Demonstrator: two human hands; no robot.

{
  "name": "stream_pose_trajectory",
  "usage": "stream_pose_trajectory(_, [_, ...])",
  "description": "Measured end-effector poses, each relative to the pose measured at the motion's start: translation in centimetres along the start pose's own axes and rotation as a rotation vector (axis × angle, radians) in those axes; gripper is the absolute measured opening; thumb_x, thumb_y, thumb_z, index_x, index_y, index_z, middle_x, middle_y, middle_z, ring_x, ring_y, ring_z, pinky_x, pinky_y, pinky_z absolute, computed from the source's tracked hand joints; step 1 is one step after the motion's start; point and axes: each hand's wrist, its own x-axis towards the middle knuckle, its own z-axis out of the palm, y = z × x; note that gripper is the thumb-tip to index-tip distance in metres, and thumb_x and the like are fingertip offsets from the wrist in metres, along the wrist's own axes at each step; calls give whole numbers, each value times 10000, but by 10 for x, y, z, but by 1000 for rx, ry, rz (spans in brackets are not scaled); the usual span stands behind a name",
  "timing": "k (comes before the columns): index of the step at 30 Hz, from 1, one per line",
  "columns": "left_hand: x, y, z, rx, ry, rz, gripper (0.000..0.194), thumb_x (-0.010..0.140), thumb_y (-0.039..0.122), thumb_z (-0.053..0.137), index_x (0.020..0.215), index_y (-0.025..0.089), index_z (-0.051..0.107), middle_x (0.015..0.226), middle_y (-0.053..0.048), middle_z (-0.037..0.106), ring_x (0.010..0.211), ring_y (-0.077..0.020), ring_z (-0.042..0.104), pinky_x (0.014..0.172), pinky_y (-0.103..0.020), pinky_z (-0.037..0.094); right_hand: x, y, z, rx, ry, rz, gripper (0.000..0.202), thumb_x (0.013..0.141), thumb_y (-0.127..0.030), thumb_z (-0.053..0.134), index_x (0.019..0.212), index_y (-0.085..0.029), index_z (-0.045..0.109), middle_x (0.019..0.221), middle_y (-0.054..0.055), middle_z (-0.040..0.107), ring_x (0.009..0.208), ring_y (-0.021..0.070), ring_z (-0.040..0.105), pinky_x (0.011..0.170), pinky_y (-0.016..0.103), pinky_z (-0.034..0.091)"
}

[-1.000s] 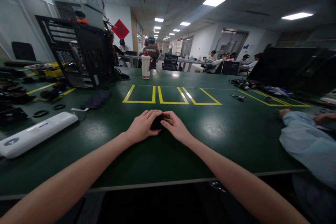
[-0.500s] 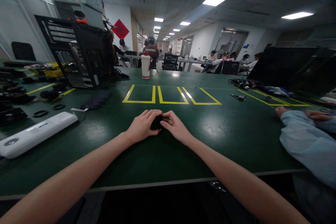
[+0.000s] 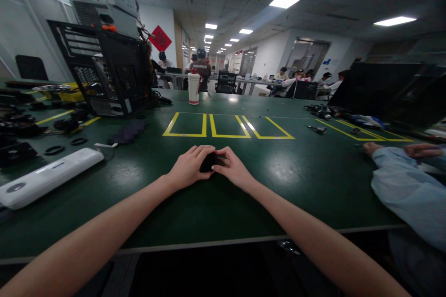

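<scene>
Your left hand (image 3: pixel 188 165) is curled around a small black thing (image 3: pixel 208 162), and your right hand (image 3: pixel 232 167) holds its other side with the fingertips. It is between the near and far edges of the worktop (image 3: pixel 223 218); your fingers hide most of it. It's likely light and hard, maybe a bit slippery, so its sides seem best to hold. Past the far edge, a shirt (image 3: pixel 200 68) says "PUMPKIN". The cup (image 3: pixel 193 87) near that edge has red print too small to read.

two hands (image 3: pixel 183 167) (image 3: pixel 239 172) on one black piece (image 3: pixel 207 163); beyond the grip, three tape frames (image 3: pixel 184 136) (image 3: pixel 231 137) (image 3: pixel 275 138), one cup (image 3: pixel 193 89); left, one white bar (image 3: pixel 52 176).
</scene>
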Motion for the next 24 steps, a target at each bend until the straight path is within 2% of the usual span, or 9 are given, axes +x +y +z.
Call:
stream_pose_trajectory(6, [0,0,-1,-2,4,4,569,673,298,610,1174,214,353,1159,-36,498,1010,-217,483,835,-356,447,1,4,0,-40,38,2,158,777,-289,498,917,-218,482,963,16,536,935,144,538,852,362,438])
stream_pose_trajectory(12, [0,-1,0,1,-6,3,566,674,300,611,1170,214,353,1173,-33,491,1009,-217,481,831,-356,450,3,-1,-2,-82,35,49,296,760,-259,524,1049,-209,488,1087,46,526,1033,160,503,930,366,388])
stream_pose_trajectory(19, [0,0,-1,-13,6,8,569,669,286,612,1172,218,354,1168,-43,494,1007,-218,489,822,-357,450,-1,-5,-2,12,-12,24,339,684,-217,620,988,-200,471,1073,34,520,1025,165,521,921,363,406])
stream_pose_trajectory(24, [0,2,-3,-16,7,6,570,668,286,615,1171,222,355,1160,-43,500,1009,-217,493,818,-358,453,-1,-3,0,-8,38,11,197,759,-288,530,938,-213,495,995,16,548,981,149,530,898,362,417])
